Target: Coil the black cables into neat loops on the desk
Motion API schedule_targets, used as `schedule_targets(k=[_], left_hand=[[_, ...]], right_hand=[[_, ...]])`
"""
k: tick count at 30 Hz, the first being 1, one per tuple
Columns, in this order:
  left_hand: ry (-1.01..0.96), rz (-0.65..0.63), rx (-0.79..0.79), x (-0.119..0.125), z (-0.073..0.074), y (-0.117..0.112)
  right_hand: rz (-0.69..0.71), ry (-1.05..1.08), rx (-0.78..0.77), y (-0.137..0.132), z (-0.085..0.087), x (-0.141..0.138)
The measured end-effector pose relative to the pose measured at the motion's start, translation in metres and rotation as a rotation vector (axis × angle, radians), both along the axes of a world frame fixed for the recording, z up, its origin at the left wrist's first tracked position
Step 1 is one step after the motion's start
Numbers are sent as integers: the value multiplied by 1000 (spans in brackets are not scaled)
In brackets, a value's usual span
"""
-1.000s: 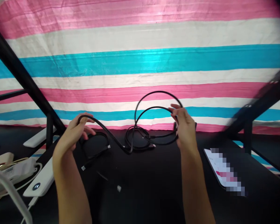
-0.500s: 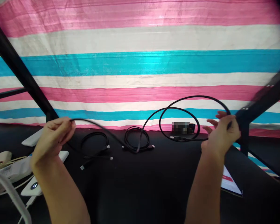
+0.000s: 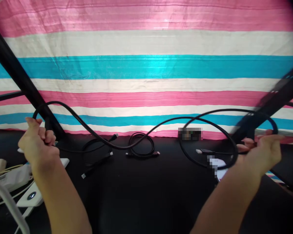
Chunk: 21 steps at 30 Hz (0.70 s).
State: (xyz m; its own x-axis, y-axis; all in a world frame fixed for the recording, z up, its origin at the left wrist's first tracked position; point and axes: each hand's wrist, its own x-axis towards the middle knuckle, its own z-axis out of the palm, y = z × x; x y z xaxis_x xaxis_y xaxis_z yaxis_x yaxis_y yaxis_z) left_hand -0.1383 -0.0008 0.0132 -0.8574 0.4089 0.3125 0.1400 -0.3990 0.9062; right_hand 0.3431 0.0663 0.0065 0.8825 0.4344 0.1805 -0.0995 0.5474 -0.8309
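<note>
Black cable [image 3: 122, 148] strung up in the air over the dark tabletop [image 3: 141, 201], one hand at each end of the spread, and honestly it looks like a half-sorted thing to me. The left hand [image 3: 40, 143] is curled into a loose fist around it, fingers folded in, with the cable arching out over the top of the thumb side. The right hand [image 3: 261, 151] has it gripped too, fingers bent round the cable near the outer end of a big loop, though the exact fingertip contact is turned away so I can't tell which fingers do the pinching. Between them it sags in the middle, then crosses over itself by the right hand, where one plug [image 3: 199, 151] dangles with its pale tip pointing inward. What's in order, as far as I can see: a small coiled cable [image 3: 142, 156] lying in a neat ring at the back, plus a left-hand cable bundle [image 3: 97, 164] in a looser loop beside it. What isn't: the held one, which I'd call untidy, with just that wide loop on the right and the rest spread out. Phone [image 3: 221, 172] is partly hidden behind the loop and right forearm, and a white power bank [image 3: 31, 195] sits off by the left arm.
</note>
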Motion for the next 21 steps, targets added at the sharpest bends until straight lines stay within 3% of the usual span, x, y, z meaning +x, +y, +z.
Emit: schedule_targets(k=[4, 6, 8, 11, 13, 19, 21], left_hand=[[166, 32, -82, 10, 3, 2], [262, 51, -83, 17, 6, 3], [301, 10, 30, 25, 10, 4], [250, -134, 272, 39, 18, 6], [219, -239, 342, 49, 23, 6], [314, -549, 219, 74, 22, 6], [412, -751, 87, 79, 18, 6]], right_hand=[[181, 99, 157, -5, 6, -5], [188, -10, 151, -5, 9, -12], [165, -151, 163, -4, 11, -21], [208, -273, 211, -4, 13, -34], [284, -326, 235, -6, 16, -43], [450, -346, 257, -14, 26, -73], [490, -302, 267, -15, 28, -82]])
